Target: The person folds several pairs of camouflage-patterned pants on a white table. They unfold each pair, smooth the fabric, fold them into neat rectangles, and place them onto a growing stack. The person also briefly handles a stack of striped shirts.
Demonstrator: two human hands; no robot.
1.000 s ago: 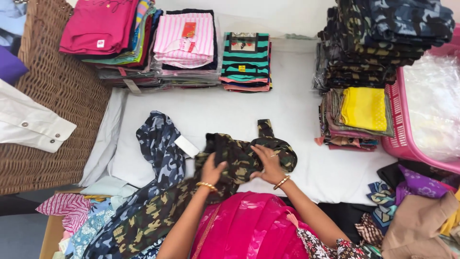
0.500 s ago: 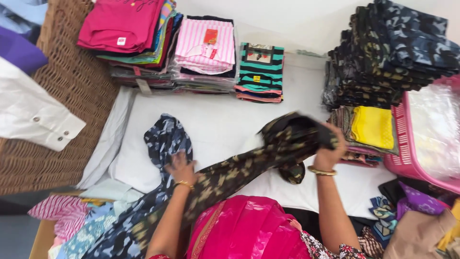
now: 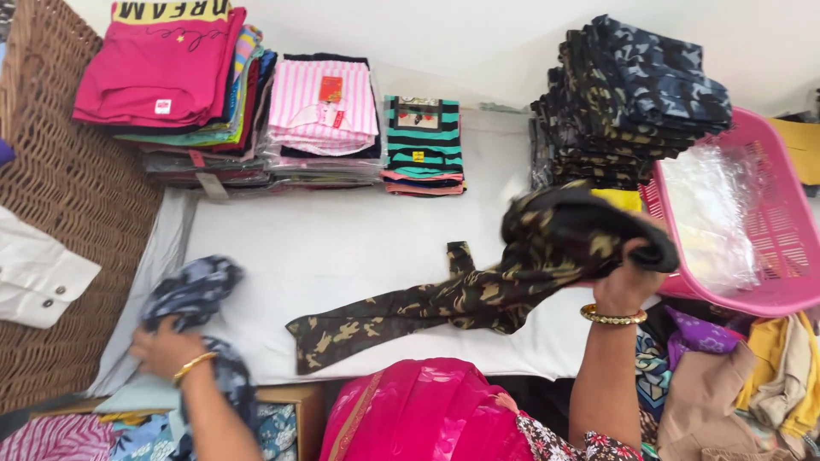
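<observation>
My right hand grips a dark green camouflage garment and lifts its folded end up at the right, beside the tall stack of dark camouflage clothes. The garment's loose end trails across the white sheet. My left hand is at the lower left, closed on a blue-grey camouflage garment that hangs over the sheet's edge. Both wrists wear gold bangles.
Folded piles stand along the back: pink tops, a pink striped pile, a teal-and-black striped pile. A pink plastic basket with clear plastic bags is at right. A wicker surface lies left. Loose clothes heap at lower right.
My right hand has carried the green camouflage garment from the middle rightward and up. My left hand has let go of it and moved down-left onto the blue-grey garment.
</observation>
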